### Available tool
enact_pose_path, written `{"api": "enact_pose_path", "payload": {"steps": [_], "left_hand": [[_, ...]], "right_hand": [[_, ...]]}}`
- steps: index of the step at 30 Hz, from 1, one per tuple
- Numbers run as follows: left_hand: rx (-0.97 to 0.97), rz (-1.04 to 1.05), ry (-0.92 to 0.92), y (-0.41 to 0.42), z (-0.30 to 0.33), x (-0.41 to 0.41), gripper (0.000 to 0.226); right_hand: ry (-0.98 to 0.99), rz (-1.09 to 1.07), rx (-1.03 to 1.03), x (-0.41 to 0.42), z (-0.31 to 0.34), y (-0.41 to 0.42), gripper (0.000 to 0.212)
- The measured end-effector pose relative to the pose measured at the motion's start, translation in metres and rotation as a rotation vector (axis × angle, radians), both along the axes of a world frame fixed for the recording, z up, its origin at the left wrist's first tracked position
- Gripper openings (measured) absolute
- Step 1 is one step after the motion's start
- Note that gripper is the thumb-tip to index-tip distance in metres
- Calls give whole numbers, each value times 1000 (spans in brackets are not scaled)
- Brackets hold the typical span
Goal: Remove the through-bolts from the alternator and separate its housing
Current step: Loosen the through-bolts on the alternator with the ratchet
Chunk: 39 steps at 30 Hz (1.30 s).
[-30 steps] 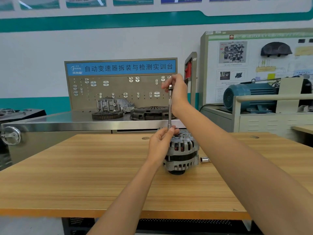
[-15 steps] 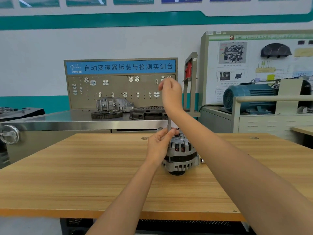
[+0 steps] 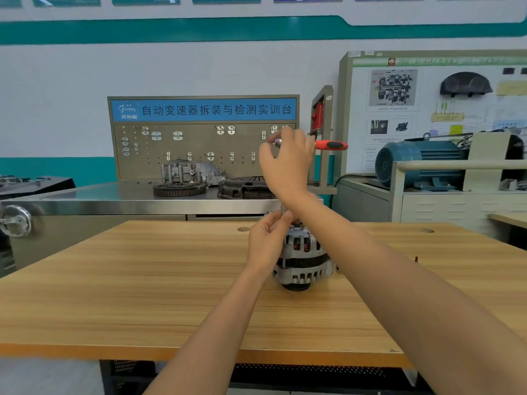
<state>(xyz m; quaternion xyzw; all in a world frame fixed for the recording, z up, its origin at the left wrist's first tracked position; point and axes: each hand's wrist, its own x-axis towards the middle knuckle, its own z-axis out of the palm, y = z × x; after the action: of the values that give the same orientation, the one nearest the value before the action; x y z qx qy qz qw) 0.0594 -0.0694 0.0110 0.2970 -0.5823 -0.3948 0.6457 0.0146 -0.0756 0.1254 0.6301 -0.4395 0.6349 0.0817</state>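
Alternator (image 3: 303, 253) stands on the wooden table (image 3: 142, 280), housing unsplit; your right hand (image 3: 288, 163) grips the ratchet (image 3: 330, 145), left hand (image 3: 269, 238) pinches its extension at a through-bolt; bolts and separation remain

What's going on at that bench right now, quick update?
Right hand grips ratchet up top. Left hand pinches extension bar at the alternator. Housing not yet apart. Nothing blocking.
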Motion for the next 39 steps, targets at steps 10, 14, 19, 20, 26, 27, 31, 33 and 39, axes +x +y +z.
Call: {"api": "enact_pose_path", "payload": {"steps": [10,14,19,20,26,27,31,33,39], "left_hand": [[9,-10,-36,0,0,-3,21],[16,-7,-57,0,0,-1,15],[21,17,-1,-3,-1,-1,17],[35,25,16,-3,-1,-1,16],[60,57,55,-3,-3,-6,15],[51,58,54,-2,-2,-6,14],[21,41,31,-3,-1,-5,14],[16,21,19,-3,-1,-7,17],[71,-33,0,-3,2,-7,26]], "right_hand": [[-677,875,295,-15,22,5,61],[-429,544,147,-4,14,4,29],[151,-175,-35,-7,-4,-2,19],[282,-343,-39,-8,-6,-4,28],[301,-373,-48,-5,-7,-2,31],[245,-275,-50,-4,-5,-2,28],[-135,253,57,-7,5,2,16],[-373,434,112,-11,12,4,28],[-697,855,298,-19,26,-2,53]]}}
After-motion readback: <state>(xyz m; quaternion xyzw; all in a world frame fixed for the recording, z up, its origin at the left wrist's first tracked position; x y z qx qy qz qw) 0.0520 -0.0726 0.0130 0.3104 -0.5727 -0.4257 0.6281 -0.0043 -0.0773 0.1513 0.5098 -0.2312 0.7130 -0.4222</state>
